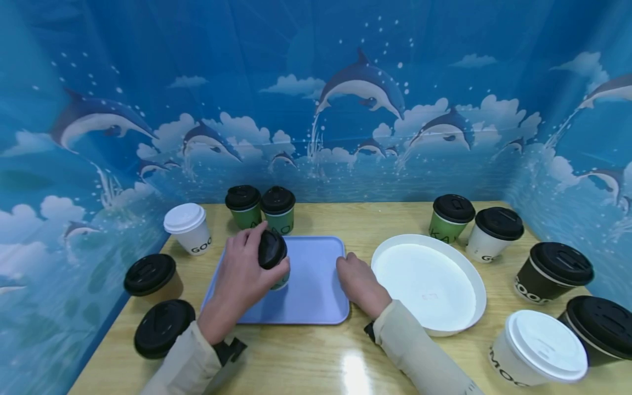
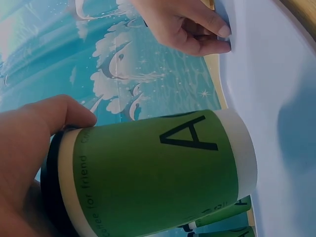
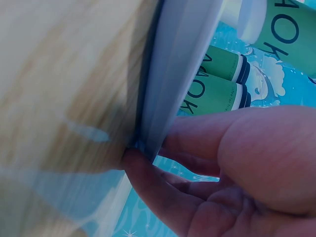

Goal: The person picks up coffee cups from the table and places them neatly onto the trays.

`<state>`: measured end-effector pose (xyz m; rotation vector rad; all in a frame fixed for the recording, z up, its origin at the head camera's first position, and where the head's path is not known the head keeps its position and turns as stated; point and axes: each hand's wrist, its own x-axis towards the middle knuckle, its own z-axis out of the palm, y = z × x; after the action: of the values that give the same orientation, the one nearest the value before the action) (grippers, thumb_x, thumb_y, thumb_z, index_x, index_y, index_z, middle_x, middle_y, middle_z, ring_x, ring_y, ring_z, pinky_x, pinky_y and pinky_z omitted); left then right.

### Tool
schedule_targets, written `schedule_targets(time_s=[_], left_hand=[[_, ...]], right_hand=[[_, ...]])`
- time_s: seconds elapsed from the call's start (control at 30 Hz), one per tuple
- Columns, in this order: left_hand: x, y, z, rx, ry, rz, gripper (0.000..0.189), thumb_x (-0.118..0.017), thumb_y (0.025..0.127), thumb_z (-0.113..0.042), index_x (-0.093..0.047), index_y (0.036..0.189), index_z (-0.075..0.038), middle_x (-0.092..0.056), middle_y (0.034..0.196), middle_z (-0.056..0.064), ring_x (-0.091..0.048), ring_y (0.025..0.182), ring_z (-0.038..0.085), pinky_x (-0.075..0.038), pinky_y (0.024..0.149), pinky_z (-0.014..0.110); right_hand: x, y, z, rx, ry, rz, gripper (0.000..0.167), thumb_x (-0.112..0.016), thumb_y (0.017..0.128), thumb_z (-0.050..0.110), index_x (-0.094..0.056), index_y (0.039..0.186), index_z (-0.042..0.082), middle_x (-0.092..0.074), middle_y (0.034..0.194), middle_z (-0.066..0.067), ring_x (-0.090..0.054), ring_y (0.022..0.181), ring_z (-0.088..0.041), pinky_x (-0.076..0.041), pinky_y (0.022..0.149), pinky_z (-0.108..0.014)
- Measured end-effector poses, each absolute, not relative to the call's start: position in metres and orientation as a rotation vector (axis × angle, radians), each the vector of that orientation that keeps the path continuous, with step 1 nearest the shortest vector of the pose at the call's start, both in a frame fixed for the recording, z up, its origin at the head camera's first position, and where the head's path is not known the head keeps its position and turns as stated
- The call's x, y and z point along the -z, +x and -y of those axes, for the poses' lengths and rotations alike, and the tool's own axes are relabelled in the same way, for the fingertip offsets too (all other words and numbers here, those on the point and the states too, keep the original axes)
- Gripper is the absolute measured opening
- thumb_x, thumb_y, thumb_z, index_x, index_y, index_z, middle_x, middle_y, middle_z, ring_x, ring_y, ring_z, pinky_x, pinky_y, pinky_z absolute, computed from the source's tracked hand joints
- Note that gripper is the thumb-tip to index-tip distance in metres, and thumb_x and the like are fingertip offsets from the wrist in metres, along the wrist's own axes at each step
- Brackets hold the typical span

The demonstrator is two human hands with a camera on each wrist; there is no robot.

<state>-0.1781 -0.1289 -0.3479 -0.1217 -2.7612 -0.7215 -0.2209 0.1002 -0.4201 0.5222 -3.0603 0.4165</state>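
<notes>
My left hand (image 1: 239, 271) grips a green paper cup (image 2: 153, 170) round its black lid (image 1: 272, 249). The cup is upright above the left half of a lavender tray (image 1: 316, 280), its white base close over the tray in the left wrist view. At the tray's right side, my right hand (image 1: 360, 282) pinches the rim between thumb and fingers, as the right wrist view (image 3: 173, 64) of the tray rim shows too. Behind the tray stand two more green cups with black lids, one left (image 1: 244, 207) and one right (image 1: 278, 209).
Left of the tray are a white-lidded cup (image 1: 186, 227), a brown cup (image 1: 153, 277) and another black-lidded cup (image 1: 164, 329). A round white tray (image 1: 429, 285) lies to the right. Beyond it stand several cups, including a green one (image 1: 450, 218) and a large white one (image 1: 538, 348).
</notes>
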Motion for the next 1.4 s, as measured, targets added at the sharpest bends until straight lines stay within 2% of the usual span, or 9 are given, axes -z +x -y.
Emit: schedule_targets(time_s=[0.2, 0.33, 0.77, 1.1, 1.27, 1.4], left_hand=[[0.349, -0.182, 0.126, 0.770, -0.047, 2.757, 0.090, -0.075, 0.085, -0.044, -0.035, 0.155, -0.005, -0.050, 0.143, 0.022, -0.048, 0.122, 0.039, -0.048, 0.095, 0.058], [0.351, -0.184, 0.126, 0.848, 0.029, 2.750, 0.088, -0.077, 0.084, -0.041, -0.034, 0.152, -0.005, -0.050, 0.137, 0.025, -0.050, 0.121, 0.039, -0.049, 0.096, 0.058], [0.368, -0.195, 0.134, 0.642, -0.102, 2.580, 0.076, -0.080, 0.084, -0.033, -0.045, 0.141, 0.002, -0.047, 0.141, 0.027, -0.048, 0.124, 0.042, -0.044, 0.103, 0.058], [0.373, -0.202, 0.139, 0.662, -0.070, 2.540, 0.074, -0.078, 0.086, -0.030, -0.045, 0.143, 0.003, -0.045, 0.143, 0.028, -0.043, 0.130, 0.043, -0.040, 0.106, 0.059], [0.377, -0.205, 0.141, 0.687, -0.058, 2.519, 0.068, -0.078, 0.087, -0.029, -0.045, 0.137, 0.003, -0.045, 0.142, 0.027, -0.041, 0.130, 0.043, -0.038, 0.107, 0.058], [0.379, -0.208, 0.142, 0.690, -0.029, 2.520, 0.062, -0.077, 0.088, -0.028, -0.047, 0.134, 0.003, -0.039, 0.148, 0.029, -0.036, 0.136, 0.044, -0.037, 0.109, 0.060]], right_hand=[[0.421, -0.221, -0.100, -0.408, 0.522, 3.057, 0.008, -0.054, 0.097, -0.007, -0.062, 0.095, -0.005, -0.056, 0.087, -0.020, -0.060, 0.072, -0.035, -0.054, 0.063, -0.047], [0.421, -0.221, -0.100, -0.410, 0.536, 3.048, 0.008, -0.055, 0.096, -0.008, -0.063, 0.095, -0.006, -0.056, 0.086, -0.020, -0.060, 0.071, -0.034, -0.054, 0.063, -0.047], [0.419, -0.219, -0.100, -0.401, 0.553, 3.043, 0.007, -0.056, 0.095, -0.009, -0.063, 0.096, -0.007, -0.056, 0.086, -0.021, -0.060, 0.071, -0.034, -0.054, 0.062, -0.046], [0.418, -0.219, -0.100, -0.406, 0.563, 3.037, 0.008, -0.055, 0.095, -0.009, -0.062, 0.095, -0.006, -0.056, 0.086, -0.020, -0.059, 0.070, -0.033, -0.054, 0.062, -0.046], [0.418, -0.219, -0.100, -0.410, 0.550, 3.045, 0.008, -0.055, 0.095, -0.008, -0.062, 0.095, -0.006, -0.056, 0.086, -0.020, -0.059, 0.071, -0.033, -0.054, 0.063, -0.046], [0.418, -0.219, -0.100, -0.409, 0.539, 3.058, 0.009, -0.055, 0.096, -0.008, -0.063, 0.097, -0.006, -0.056, 0.087, -0.020, -0.059, 0.071, -0.033, -0.054, 0.063, -0.046]])
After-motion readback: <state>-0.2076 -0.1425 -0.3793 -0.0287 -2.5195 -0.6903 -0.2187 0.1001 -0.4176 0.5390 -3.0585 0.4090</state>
